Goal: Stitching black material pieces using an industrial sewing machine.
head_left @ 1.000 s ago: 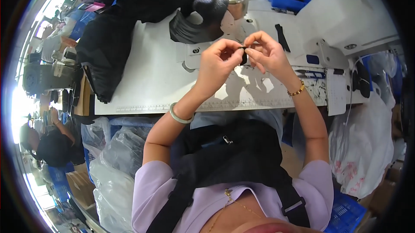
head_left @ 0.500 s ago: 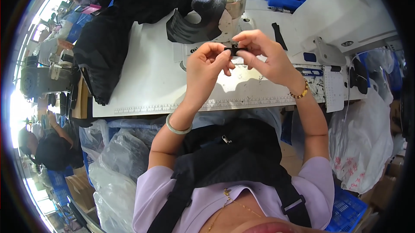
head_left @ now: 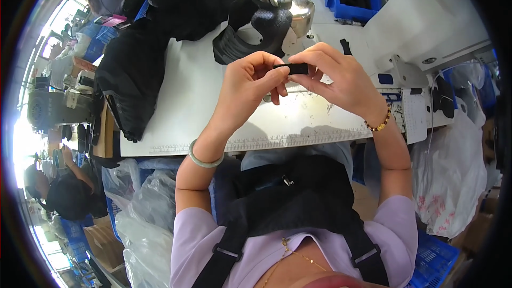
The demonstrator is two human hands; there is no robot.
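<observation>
Over table (head_left: 194,93) — black strip (head_left: 299,68), crosswise

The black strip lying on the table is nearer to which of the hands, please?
Right. The right hand is just below the black strip in the picture; the left hand is farther off, to its lower left.

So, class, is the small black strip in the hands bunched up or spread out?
Spread out: the strip shows as a straight band between left hand and right hand. Cannot tell whether it is doubled.
</observation>
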